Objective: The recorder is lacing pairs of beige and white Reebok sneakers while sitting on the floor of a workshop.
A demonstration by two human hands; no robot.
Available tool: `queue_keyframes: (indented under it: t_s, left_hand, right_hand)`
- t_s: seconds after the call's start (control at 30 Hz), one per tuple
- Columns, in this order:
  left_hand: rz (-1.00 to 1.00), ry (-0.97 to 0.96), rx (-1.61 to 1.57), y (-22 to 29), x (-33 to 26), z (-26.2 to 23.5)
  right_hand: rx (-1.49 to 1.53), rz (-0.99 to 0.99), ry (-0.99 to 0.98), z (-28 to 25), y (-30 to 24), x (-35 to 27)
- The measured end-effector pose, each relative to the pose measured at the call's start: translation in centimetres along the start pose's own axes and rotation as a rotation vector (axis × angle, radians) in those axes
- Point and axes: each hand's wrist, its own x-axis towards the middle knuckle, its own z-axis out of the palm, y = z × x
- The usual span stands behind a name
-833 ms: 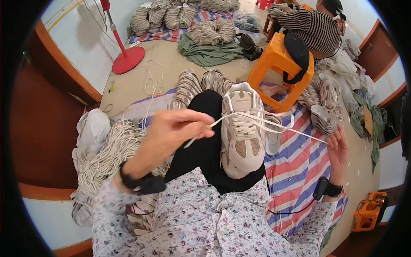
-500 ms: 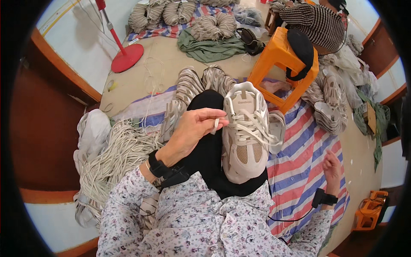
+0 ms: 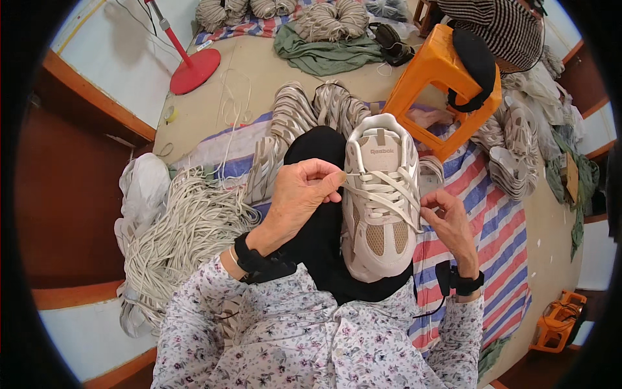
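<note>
A beige and white sneaker [image 3: 381,246] rests on my black-trousered lap, toe toward me, its tongue and collar at the far end. Cream shoelace [image 3: 387,206] crosses its front in loose strands. At the shoe's left side my left hand [image 3: 298,198] is closed, thumb and forefinger pinching the lace beside an eyelet. My right hand [image 3: 448,223] is at the opposite side, fingertips together on a lace strand by the shoe's edge; the exact grip is partly hidden.
A heap of loose cream laces [image 3: 175,236] lies to my left. Stacked shoe uppers [image 3: 291,113] sit beyond my knees. An orange stool [image 3: 418,78] stands ahead on the right, on a striped sheet [image 3: 476,259]. Another person [image 3: 499,29] sits farther back.
My right hand has come in from the far right to the shoe's right side and closed on the lace. The left hand stays by the left eyelets. The view has shifted slightly.
</note>
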Motion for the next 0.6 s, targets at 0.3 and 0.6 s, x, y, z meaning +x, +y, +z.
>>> queue_keyframes:
  t_s: [0.3,0.6]
  left_hand:
    - [0.034,0.103,0.108,-0.5,0.7,0.9]
    - [0.168,0.235,0.353,0.1,0.4,2.6]
  right_hand:
    - [0.567,0.229,-0.052,1.3,3.8,-2.3]
    - [0.509,0.192,0.018,3.8,3.5,-3.1]
